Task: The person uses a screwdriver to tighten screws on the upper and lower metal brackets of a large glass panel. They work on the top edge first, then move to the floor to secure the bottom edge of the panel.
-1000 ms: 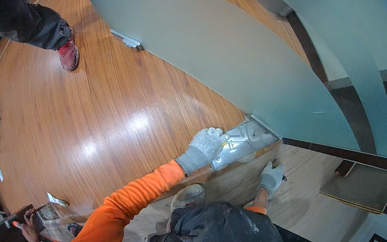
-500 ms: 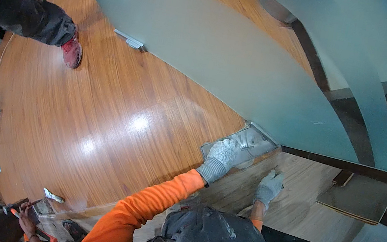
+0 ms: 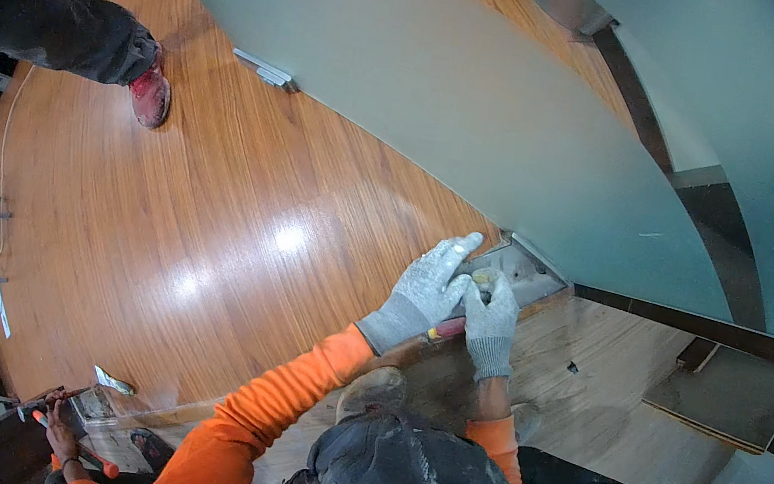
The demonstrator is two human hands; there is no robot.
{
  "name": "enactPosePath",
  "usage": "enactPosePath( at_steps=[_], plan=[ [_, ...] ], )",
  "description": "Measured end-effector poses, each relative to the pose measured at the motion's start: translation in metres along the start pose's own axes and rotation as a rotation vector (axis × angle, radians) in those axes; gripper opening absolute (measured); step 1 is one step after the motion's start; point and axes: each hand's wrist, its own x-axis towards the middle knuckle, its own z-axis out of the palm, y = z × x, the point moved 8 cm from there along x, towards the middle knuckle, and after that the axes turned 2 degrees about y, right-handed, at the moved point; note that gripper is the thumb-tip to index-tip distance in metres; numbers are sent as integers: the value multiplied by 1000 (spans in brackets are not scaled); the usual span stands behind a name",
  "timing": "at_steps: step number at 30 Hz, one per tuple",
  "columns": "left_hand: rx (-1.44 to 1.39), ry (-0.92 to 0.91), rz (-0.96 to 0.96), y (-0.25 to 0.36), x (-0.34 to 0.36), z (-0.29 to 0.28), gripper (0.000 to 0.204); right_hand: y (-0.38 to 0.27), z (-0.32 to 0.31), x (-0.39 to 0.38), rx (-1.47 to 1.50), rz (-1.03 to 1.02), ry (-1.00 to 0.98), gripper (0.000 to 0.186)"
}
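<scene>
My left hand (image 3: 427,287), in a grey knit glove, is over the near-left side of a grey metal floor plate (image 3: 525,276) at the corner of a frosted glass panel. Its fingers stretch forward and its thumb side meets my right hand. My right hand (image 3: 490,321), gloved alike, has its fingers bent together over the plate; what they pinch is too small to make out. A red handle with a yellow end (image 3: 446,329) shows just below the two hands. Its other end is hidden, and I cannot tell whether it is held.
The frosted glass panel (image 3: 414,74) spans the far side. A small dark piece (image 3: 574,367) lies on the floor to the right, with boards (image 3: 722,397) beyond. At upper left stands a person in a red shoe (image 3: 150,98); at lower left, another person's hand (image 3: 59,433) is beside an orange-handled tool.
My right hand has moved left and forward from the floor to meet my left hand over the plate. My left hand has shifted slightly left and forward. The red handle now shows.
</scene>
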Motion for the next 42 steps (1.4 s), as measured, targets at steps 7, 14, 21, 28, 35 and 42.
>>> enactPosePath(
  at_steps=[7, 14, 21, 28, 35, 42],
  plan=[
    [-623, -315, -659, -50, -10, 18, 28, -6, 2, -8, -229, -333, -99, 34],
    [-1124, 211, -878, -103, -4, 16, 23, 21, -1, -54, -570, -729, -119, 61],
    [-1100, 279, -888, -109, 28, 2, 20, 21, 14, -31, -690, -766, -425, 46],
    [-1073, 305, -723, -116, 49, 16, 23, 19, -3, 3, -377, -77, -441, 38],
    [-1038, 195, -538, -91, 57, 12, 22, -9, -41, 21, -112, -106, -270, 39],
    [-1018, 382, -682, -105, 46, 29, 28, -98, -101, 36, -163, -352, -34, 25]
  ],
)
